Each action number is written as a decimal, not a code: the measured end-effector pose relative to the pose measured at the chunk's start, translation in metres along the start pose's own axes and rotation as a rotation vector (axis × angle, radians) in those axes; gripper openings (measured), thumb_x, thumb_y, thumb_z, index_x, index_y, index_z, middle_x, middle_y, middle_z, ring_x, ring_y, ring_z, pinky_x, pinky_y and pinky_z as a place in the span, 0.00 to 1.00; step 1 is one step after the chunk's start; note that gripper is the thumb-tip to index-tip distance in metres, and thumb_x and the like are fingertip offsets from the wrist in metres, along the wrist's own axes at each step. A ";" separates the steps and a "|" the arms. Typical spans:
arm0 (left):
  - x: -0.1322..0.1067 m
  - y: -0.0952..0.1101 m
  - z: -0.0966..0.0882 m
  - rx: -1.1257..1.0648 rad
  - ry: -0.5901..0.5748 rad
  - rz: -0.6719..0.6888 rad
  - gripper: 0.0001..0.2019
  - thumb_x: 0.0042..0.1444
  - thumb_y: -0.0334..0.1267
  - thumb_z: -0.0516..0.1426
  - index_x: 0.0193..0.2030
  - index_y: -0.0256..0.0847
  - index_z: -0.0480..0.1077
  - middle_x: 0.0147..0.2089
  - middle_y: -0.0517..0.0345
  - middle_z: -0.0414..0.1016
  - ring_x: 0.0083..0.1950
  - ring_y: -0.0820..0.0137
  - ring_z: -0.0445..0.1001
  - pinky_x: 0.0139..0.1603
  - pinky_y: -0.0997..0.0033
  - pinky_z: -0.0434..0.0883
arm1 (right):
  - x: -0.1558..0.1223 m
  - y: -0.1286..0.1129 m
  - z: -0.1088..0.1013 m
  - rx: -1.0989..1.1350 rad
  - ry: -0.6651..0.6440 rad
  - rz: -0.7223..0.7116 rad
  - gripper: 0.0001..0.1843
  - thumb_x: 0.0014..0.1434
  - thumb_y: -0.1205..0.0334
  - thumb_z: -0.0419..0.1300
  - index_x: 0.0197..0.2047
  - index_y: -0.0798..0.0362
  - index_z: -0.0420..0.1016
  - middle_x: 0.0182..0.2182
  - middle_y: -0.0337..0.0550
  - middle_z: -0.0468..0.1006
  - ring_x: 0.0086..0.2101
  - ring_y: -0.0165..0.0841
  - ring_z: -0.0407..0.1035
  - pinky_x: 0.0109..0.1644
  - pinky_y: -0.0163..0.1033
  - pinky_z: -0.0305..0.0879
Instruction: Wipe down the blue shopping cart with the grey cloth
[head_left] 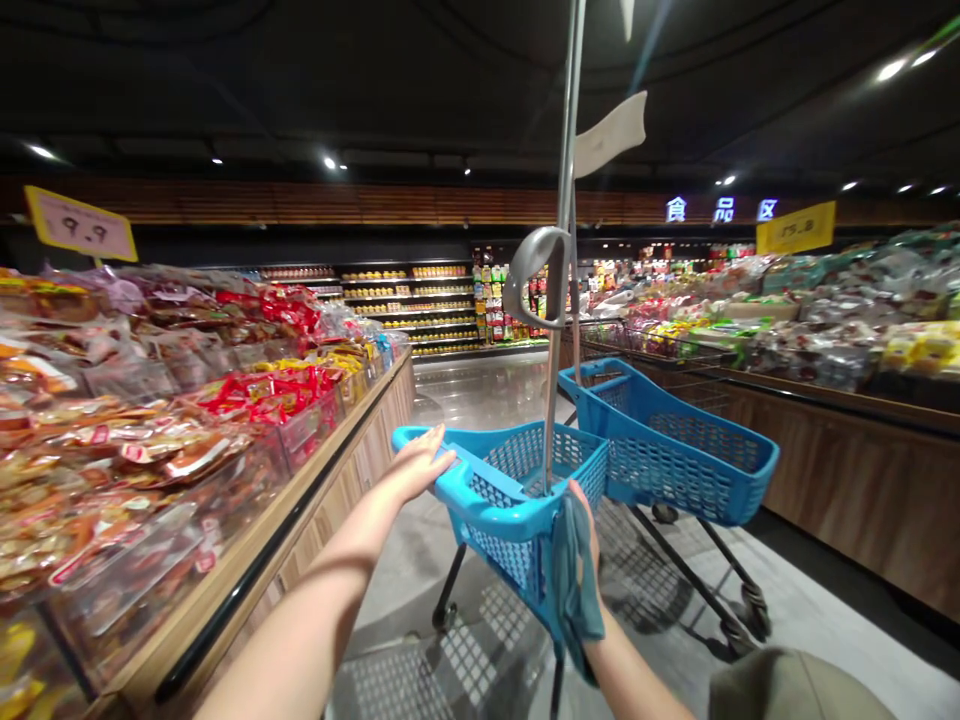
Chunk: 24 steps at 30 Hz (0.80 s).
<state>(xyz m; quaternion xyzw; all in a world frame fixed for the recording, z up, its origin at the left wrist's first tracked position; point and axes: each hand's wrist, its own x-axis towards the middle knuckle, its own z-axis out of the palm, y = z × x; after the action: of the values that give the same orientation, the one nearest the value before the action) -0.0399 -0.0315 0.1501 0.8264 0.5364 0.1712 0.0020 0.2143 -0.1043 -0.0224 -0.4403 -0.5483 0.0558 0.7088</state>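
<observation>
A blue plastic shopping cart point(525, 517) stands in the aisle right in front of me. My left hand point(421, 462) is closed over the left part of its handle bar. At the cart's right side, my right hand point(589, 530) holds a blue-grey cloth point(576, 575) that hangs down against the basket. The cloth hides most of the fingers. A metal pole point(557, 390) with a grey loop handle point(538, 278) rises from the cart, topped by pale flag-like pieces. Beyond it, touching or nearly touching, is a second blue shopping cart point(675, 455).
Wood-sided bins of packaged snacks point(172, 430) run along the left, with a yellow-edged price sign point(81, 222). More bagged goods point(810, 320) fill the right-hand bins under another yellow sign point(796, 228). Stocked shelves point(412, 310) line the back beyond the grey floor point(480, 385).
</observation>
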 end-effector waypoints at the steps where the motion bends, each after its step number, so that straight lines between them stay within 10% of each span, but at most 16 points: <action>1: -0.001 -0.001 0.001 -0.002 0.005 -0.006 0.39 0.59 0.58 0.41 0.70 0.30 0.52 0.73 0.47 0.50 0.73 0.61 0.49 0.72 0.62 0.48 | -0.001 -0.005 0.007 -0.005 0.026 -0.001 0.28 0.68 0.58 0.44 0.70 0.50 0.50 0.67 0.52 0.55 0.66 0.46 0.49 0.66 0.62 0.52; 5: -0.005 -0.004 0.002 -0.018 0.026 -0.037 0.36 0.59 0.59 0.42 0.70 0.41 0.53 0.73 0.56 0.51 0.73 0.64 0.50 0.70 0.66 0.51 | -0.018 -0.039 0.023 -0.102 0.094 -0.058 0.28 0.68 0.59 0.46 0.70 0.46 0.49 0.69 0.50 0.49 0.66 0.47 0.47 0.66 0.63 0.50; 10: -0.010 -0.001 -0.003 -0.022 -0.028 -0.044 0.40 0.59 0.58 0.41 0.71 0.32 0.48 0.74 0.50 0.45 0.74 0.63 0.44 0.72 0.63 0.44 | -0.023 -0.065 0.009 -0.209 -0.086 -0.238 0.33 0.67 0.61 0.46 0.72 0.42 0.42 0.67 0.48 0.55 0.65 0.44 0.51 0.67 0.62 0.47; 16: -0.010 -0.001 -0.003 -0.022 0.001 -0.012 0.39 0.60 0.59 0.41 0.71 0.34 0.48 0.74 0.52 0.46 0.74 0.62 0.46 0.72 0.62 0.46 | 0.022 0.005 -0.002 -0.116 0.067 -0.107 0.32 0.64 0.57 0.46 0.70 0.55 0.49 0.66 0.56 0.56 0.65 0.45 0.52 0.66 0.60 0.50; 24: 0.013 0.007 0.010 0.000 0.063 0.029 0.40 0.59 0.57 0.41 0.69 0.26 0.52 0.71 0.42 0.53 0.72 0.59 0.52 0.71 0.62 0.51 | 0.094 0.076 -0.062 -0.498 -0.514 0.184 0.18 0.52 0.58 0.55 0.45 0.54 0.75 0.40 0.48 0.80 0.42 0.42 0.74 0.46 0.44 0.70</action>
<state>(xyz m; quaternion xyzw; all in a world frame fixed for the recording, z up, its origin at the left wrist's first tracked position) -0.0262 -0.0216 0.1456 0.8284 0.5240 0.1971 -0.0173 0.3328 -0.0401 -0.0073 -0.6182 -0.6635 0.0928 0.4111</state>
